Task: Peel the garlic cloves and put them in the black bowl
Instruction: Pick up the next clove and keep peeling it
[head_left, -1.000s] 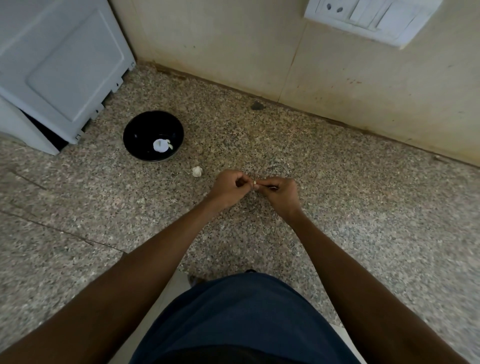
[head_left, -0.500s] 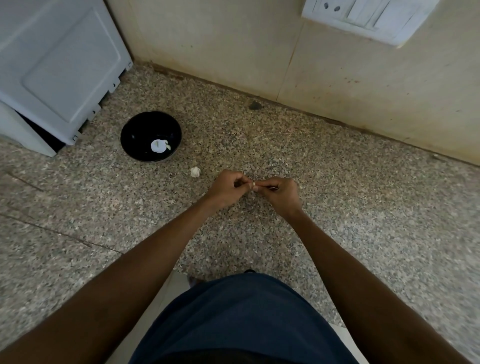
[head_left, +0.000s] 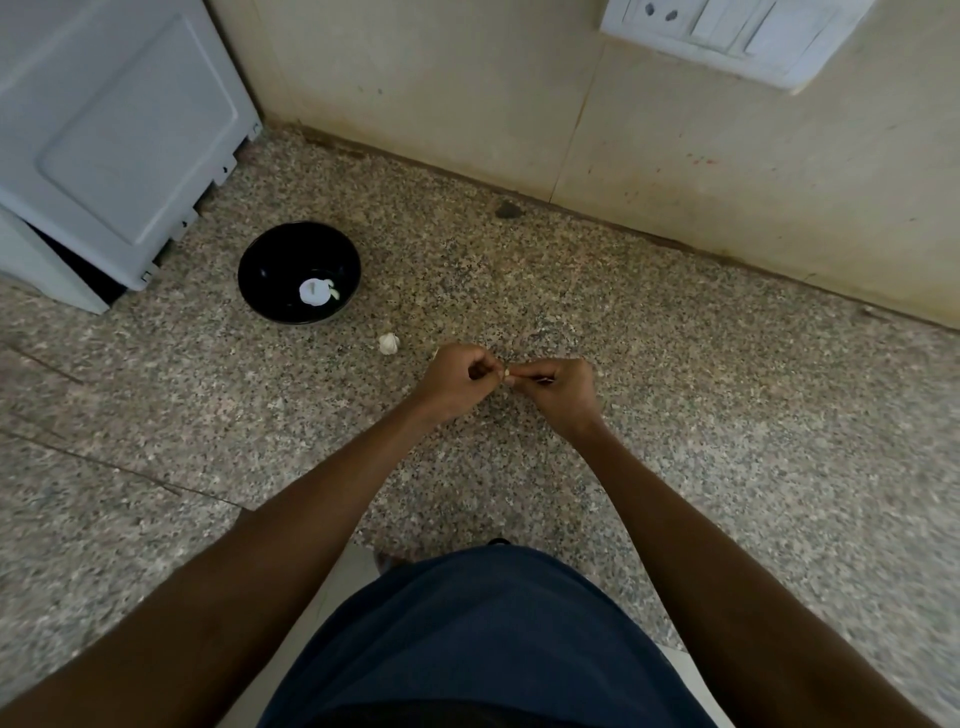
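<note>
My left hand (head_left: 457, 382) and my right hand (head_left: 558, 389) meet fingertip to fingertip above the speckled granite counter, both pinching a small pale garlic clove (head_left: 505, 374) that is mostly hidden by my fingers. The black bowl (head_left: 260, 275) stands to the left and further back. Inside it lie a white patch and a pale peeled clove (head_left: 335, 294). A white garlic piece (head_left: 388, 343) lies on the counter between the bowl and my left hand.
A grey appliance (head_left: 114, 135) stands at the back left, close to the bowl. A beige wall (head_left: 519, 104) with a white switch plate (head_left: 727, 31) runs behind the counter. A dark spot (head_left: 508, 210) sits at the wall's foot. Granite counter (head_left: 753, 415) stretches to the right.
Both hands stay together on the clove with only small finger movements. The view has shifted slightly.
</note>
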